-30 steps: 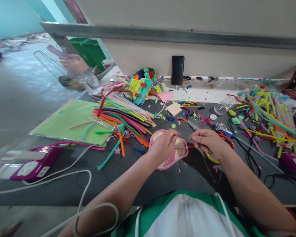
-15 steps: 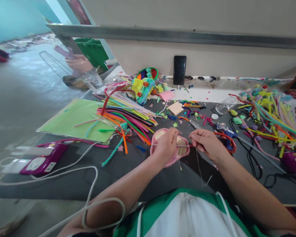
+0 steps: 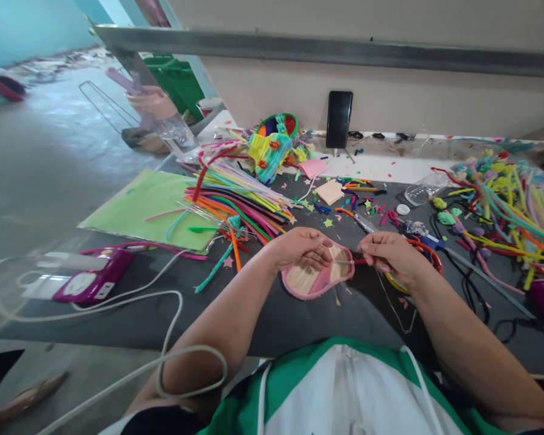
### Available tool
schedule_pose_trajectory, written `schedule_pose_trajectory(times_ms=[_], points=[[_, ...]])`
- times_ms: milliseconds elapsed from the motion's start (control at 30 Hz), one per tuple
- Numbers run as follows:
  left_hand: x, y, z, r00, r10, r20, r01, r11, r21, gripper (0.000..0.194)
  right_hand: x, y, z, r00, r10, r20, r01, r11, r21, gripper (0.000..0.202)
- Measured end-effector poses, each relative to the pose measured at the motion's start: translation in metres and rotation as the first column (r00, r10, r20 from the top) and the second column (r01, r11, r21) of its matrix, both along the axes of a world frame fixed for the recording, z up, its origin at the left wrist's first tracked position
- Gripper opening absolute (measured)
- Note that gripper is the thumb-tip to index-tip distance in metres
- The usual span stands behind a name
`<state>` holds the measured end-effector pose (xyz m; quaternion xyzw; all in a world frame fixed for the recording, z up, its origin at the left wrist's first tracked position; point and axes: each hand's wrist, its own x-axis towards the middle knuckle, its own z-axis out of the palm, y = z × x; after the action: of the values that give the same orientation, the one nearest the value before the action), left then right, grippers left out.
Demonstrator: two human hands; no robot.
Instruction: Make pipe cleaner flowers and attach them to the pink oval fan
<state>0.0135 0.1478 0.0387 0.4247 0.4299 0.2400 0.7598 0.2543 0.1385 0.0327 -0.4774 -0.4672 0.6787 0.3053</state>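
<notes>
A shoe-sole-shaped piece with a fuzzy pink rim and wood-coloured inner panels lies on the dark table in front of me. Over it, my left hand is closed, its fingertips at a thin pale pink stem that crosses the piece. To the right, my right hand pinches a short red stem at the piece's edge. From beneath the right hand hangs a thin pale strand. Whether the pale and red stems are joined I cannot tell.
Pipe cleaners in many colours lie beside a green sheet, with another pile at right. A phone leans on the wall. Scissors lie beyond my right hand. A purple power strip and white cable are at left.
My left hand has shifted back off the middle of the sole-shaped piece, uncovering more of its panels. The right hand still pinches the red stem. The whole view has shifted slightly.
</notes>
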Motion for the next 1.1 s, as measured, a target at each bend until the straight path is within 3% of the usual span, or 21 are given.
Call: schedule_pose_trajectory(times_ms=[200, 400, 600, 833, 1100], points=[[0.003, -0.002, -0.005, 0.995, -0.083, 0.06, 0.085, 0.996, -0.025, 0.033, -0.001, 0.001, 0.0, 0.999, -0.021, -0.03, 0.022, 1.0, 0.015, 0.019], [0.004, -0.002, -0.016, 0.98, -0.087, 0.177, 0.109, 0.987, -0.119, 0.024, -0.002, 0.002, -0.002, 0.994, -0.07, -0.087, 0.074, 0.996, 0.046, 0.019], [0.007, -0.002, -0.025, 0.968, -0.005, 0.251, 0.028, 0.996, -0.088, 0.019, -0.002, 0.004, -0.01, 0.989, -0.088, -0.116, 0.095, 0.994, 0.054, 0.018], [0.015, -0.006, -0.02, 0.971, 0.102, 0.216, -0.108, 0.994, 0.016, 0.019, -0.006, 0.002, -0.012, 0.977, -0.144, -0.159, 0.156, 0.985, 0.066, 0.015], [0.012, -0.002, -0.02, 0.988, 0.092, 0.123, -0.101, 0.993, 0.064, 0.021, -0.009, 0.004, -0.016, 0.977, -0.153, -0.149, 0.162, 0.985, 0.052, 0.017]])
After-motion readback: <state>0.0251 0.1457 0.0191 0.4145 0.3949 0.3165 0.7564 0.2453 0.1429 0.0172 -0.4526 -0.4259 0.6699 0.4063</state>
